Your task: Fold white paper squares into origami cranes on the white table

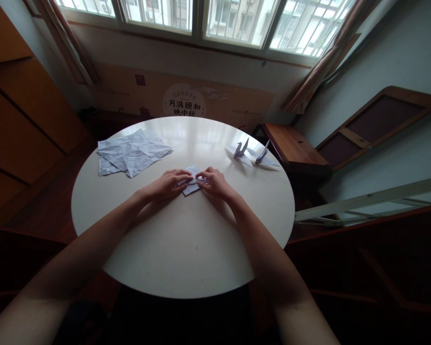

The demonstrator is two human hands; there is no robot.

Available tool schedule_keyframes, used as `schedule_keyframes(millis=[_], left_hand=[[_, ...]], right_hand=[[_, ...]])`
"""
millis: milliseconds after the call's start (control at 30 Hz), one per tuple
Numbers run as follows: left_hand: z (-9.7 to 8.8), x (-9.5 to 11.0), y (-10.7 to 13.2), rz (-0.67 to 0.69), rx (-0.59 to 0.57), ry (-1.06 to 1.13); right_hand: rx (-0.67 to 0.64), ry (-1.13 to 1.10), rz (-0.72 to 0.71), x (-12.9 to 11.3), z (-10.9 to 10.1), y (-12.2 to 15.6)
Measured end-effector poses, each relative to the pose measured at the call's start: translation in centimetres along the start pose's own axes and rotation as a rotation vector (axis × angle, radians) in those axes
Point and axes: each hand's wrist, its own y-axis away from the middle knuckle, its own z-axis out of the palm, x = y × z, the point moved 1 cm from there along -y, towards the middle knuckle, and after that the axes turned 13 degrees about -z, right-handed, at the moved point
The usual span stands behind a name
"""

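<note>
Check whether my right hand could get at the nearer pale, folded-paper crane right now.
Probably yes: I see nothing standing between your right hand and that pale, folded-paper crane, though that hand touches the small, pale, folded paper.

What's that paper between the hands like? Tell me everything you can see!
The paper is thin-looking, whitish and folded, with a fold running across its middle. It lies on the table, roughly diamond-shaped, one corner toward the camera. The left hand and right hand touch its sides, hiding part of it.
</note>
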Motion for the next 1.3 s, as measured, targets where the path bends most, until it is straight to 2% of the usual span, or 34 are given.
schedule_keyframes(millis=[1300], left_hand=[[-0.23,0.44,0.1,-0.004,0.003,-0.007]], right_hand=[[-0.025,0.023,-0.022,-0.26,-0.23,0.16]])
